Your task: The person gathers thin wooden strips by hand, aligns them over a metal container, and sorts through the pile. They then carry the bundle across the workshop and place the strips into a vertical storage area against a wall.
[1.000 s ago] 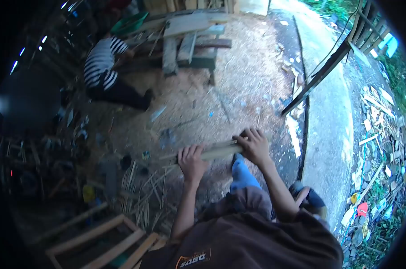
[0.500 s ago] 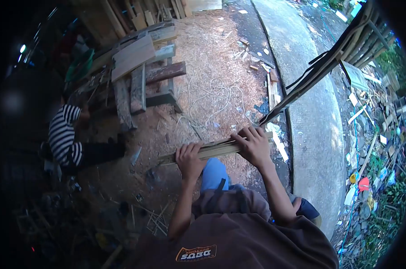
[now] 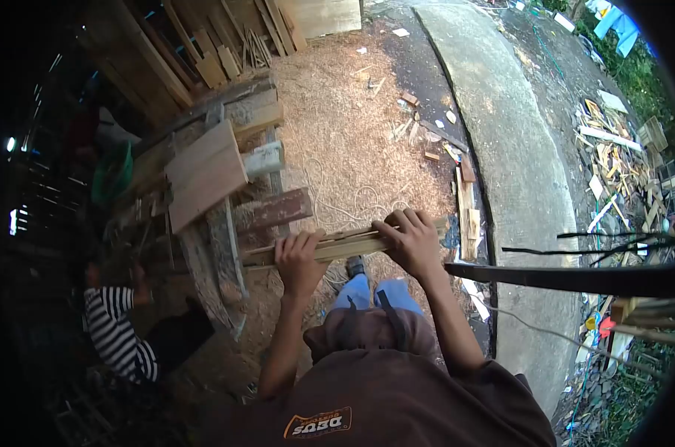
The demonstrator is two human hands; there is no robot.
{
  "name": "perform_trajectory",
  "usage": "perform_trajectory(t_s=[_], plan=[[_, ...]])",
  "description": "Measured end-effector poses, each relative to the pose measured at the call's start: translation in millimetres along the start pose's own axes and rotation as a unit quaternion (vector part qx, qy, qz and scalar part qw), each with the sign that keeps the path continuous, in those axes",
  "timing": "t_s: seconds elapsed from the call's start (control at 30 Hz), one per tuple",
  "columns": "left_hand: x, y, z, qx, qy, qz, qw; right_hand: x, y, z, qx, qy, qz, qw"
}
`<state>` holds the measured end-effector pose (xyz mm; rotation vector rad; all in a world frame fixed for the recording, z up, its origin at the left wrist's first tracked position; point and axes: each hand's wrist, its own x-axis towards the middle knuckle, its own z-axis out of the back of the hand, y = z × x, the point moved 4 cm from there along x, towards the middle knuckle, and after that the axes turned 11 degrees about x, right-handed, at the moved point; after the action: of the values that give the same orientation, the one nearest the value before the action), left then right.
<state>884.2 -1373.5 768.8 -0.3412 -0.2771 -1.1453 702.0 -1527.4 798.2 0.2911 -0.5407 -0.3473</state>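
Note:
A bundle of thin wooden strips [image 3: 350, 246] lies crosswise in front of my body, held up off the ground. My left hand [image 3: 299, 261] is closed around it near its left end. Toward the other end, my right hand [image 3: 412, 242] grips the bundle from above, fingers curled over the top strips. Parts of the strips are covered by both hands. Beyond the bundle, a pale rope [image 3: 367, 203] lies in loose coils on the sawdust-covered ground.
A rough workbench [image 3: 274, 112] carries a flat board [image 3: 206, 176] and a reddish plank [image 3: 278, 211]. A person in a striped shirt [image 3: 121, 328] sits at the left. A dark post [image 3: 568, 276] juts in from the right, across the concrete strip [image 3: 494, 89]. Wood scraps [image 3: 613, 141] lie beyond.
I have moved forward with the bundle still in both hands. The workbench now appears closer on my left, and the dark post has swung lower at the right.

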Motion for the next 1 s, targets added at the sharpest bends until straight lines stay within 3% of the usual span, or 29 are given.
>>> perform_trajectory(t_s=[0.17, 0.37, 0.63, 0.83, 1.0], plan=[[128, 31, -27, 0.012, -0.017, -0.026, 0.999, 106, -58, -4, 0.004, -0.029, -0.019, 0.999], [253, 75, -102, 0.002, 0.008, 0.023, 1.0, 233, -157, -47, 0.012, 0.01, -0.011, 1.0], [480, 158, -185, 0.025, 0.005, 0.11, 0.994, 477, -309, -121, 0.05, 0.03, 0.057, 0.997], [592, 227, -211, 0.066, -0.005, 0.205, 0.977, 654, -371, -170, 0.097, 0.181, 0.108, 0.973], [657, 308, -259, 0.039, -0.014, 0.271, 0.962, 774, -407, -219, 0.125, 0.208, 0.138, 0.96]])
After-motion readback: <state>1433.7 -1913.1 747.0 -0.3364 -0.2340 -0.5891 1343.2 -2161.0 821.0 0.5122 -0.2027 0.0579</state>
